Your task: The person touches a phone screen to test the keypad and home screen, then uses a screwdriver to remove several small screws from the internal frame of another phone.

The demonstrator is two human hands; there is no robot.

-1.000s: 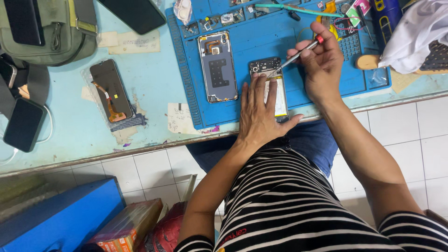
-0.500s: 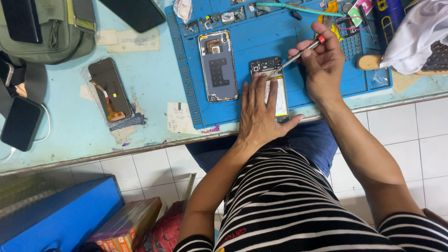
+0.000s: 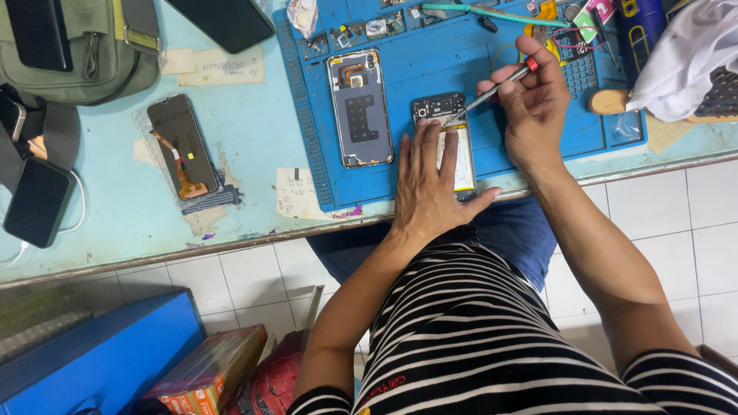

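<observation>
A pale blue table runs across the top of the view, its paint worn and marked, with scraps of paper stuck flat to it near the front edge. A ribbed blue work mat covers the table's right half, reaching almost to the front edge. Below the table the floor is laid with white square tiles and dark grout lines. On the floor at the lower left stands a blue box, with a wrapped carton leaning beside it. The light is even and soft, without hard shadows
</observation>
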